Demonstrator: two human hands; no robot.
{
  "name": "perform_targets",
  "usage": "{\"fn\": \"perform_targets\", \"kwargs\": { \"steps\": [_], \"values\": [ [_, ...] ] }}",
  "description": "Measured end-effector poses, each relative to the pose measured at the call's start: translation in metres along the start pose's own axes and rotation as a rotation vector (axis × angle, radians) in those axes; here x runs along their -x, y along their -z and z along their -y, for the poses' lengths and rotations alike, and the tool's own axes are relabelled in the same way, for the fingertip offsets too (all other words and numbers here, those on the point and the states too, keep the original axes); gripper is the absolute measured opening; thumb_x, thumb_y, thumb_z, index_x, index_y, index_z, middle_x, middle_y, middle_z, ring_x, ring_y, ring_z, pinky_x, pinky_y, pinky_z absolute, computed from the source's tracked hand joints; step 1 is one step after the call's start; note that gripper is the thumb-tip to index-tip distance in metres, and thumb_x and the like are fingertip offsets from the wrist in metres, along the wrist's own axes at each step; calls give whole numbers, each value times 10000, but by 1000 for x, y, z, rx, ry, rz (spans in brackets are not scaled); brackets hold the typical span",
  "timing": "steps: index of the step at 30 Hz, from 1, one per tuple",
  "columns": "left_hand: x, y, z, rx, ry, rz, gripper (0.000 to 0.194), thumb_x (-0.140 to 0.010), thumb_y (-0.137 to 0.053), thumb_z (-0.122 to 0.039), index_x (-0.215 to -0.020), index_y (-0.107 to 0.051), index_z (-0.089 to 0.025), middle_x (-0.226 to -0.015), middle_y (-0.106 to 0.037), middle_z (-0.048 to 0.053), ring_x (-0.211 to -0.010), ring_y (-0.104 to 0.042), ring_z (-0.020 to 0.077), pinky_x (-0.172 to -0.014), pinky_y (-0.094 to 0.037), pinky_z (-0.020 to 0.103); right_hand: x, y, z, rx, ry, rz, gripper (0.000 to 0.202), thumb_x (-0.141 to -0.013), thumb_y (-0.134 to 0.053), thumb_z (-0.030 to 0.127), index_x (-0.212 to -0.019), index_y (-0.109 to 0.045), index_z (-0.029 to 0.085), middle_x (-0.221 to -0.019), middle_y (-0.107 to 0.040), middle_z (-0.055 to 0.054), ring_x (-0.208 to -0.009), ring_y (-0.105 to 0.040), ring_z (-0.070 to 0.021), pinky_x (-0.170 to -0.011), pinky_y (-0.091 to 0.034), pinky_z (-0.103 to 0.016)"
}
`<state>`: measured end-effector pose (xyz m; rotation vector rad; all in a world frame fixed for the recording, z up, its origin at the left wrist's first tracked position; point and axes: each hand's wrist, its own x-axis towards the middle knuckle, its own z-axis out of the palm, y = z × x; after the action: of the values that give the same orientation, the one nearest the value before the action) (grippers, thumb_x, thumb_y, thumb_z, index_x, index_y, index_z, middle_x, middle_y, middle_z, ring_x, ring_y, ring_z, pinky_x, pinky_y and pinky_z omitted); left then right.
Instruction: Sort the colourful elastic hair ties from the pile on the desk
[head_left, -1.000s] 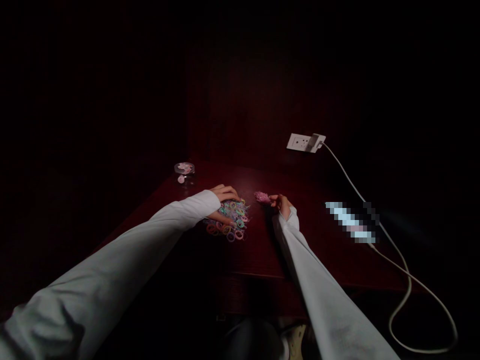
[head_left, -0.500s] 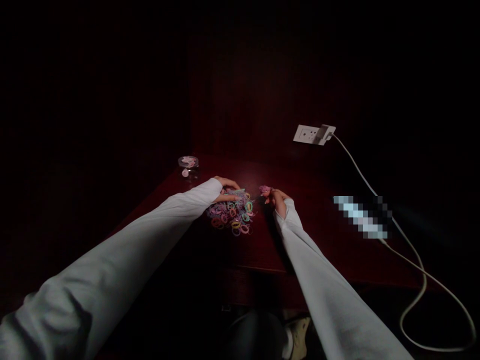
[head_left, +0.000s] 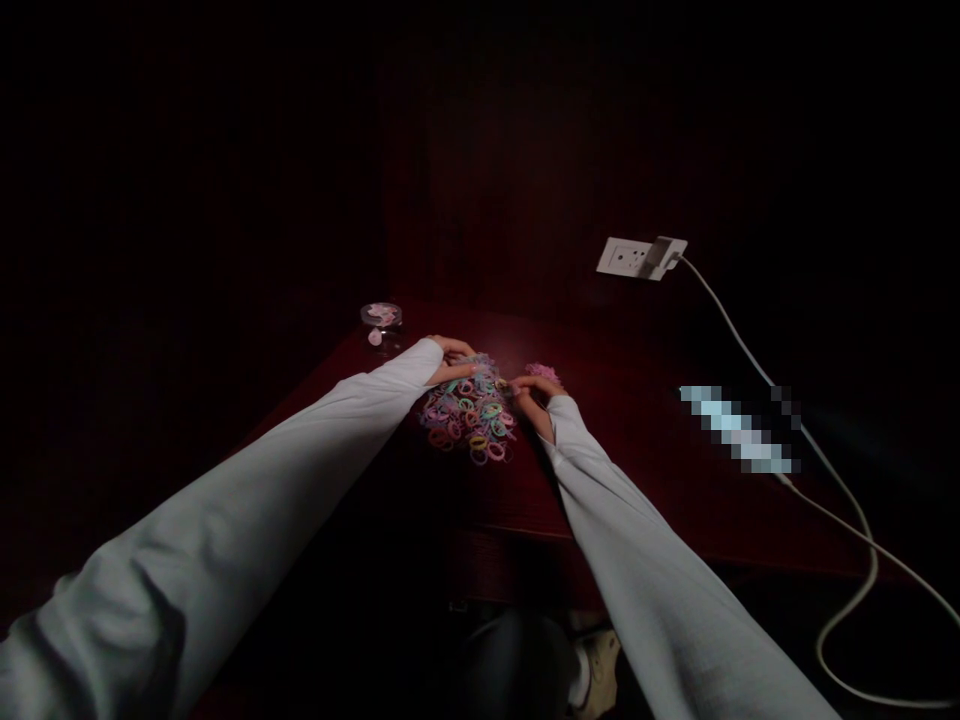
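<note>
Dim room, dark red tabletop [head_left: 637,470]. A heap of small coloured elastic bands [head_left: 471,415] lies near its middle, loosely scattered, pastel pink, blue, yellow, green.

Left hand [head_left: 452,360] rests at the heap's far-left edge, fingers curled down onto the bands; whether it pinches one, cannot tell in this light. Right hand [head_left: 531,397] reaches in at the heap's right edge, fingertips drawn together as if on a single band, though the grip is too small to confirm.

Just beyond the right hand sits a small pink cluster [head_left: 543,372], apart from the main heap, seemingly bands sorted out by colour. Judging by sizes, sorting is early: most bands are still mixed.

Small clear jar [head_left: 381,322] with pink contents at far left corner. Wall socket [head_left: 624,257] with white charger cable [head_left: 750,350] trailing right.
</note>
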<state>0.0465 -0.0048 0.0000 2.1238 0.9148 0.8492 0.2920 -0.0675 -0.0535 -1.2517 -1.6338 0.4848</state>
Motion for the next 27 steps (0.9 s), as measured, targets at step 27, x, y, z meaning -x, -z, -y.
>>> {"fn": "perform_targets", "kwargs": {
  "steps": [27],
  "values": [
    [-3,-2,5,-661,-277,-73,320,-962,-680,-516,-1104,-755,-238,-1213,-694,63,-1074,-605,238,-939,-445,356,9,-2,14,286,96,86,170,-894,-743,419,-929,-852,293,-902,-711,-40,-953,-603,-239,-964,-487,-388]
  ]
}}
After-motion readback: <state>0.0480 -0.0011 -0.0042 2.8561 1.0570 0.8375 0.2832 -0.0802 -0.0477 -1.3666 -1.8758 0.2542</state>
